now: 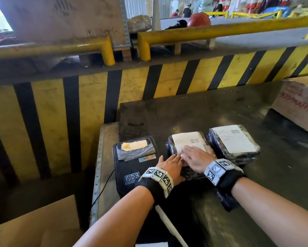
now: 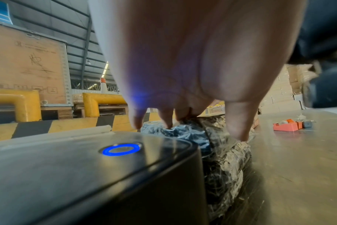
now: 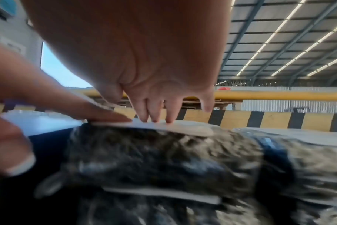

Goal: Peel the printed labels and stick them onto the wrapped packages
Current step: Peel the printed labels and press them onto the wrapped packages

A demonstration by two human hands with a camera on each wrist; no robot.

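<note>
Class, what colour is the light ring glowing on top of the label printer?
Blue. The light ring shows best in the left wrist view, on the black label printer.

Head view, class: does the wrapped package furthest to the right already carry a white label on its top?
Yes: the right-hand package has a white label lying flat across its top, untouched by either hand.

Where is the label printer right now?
In the head view the black label printer sits on the table's left edge, touching the left side of the wrapped package that both hands are pressing a label onto.
</note>
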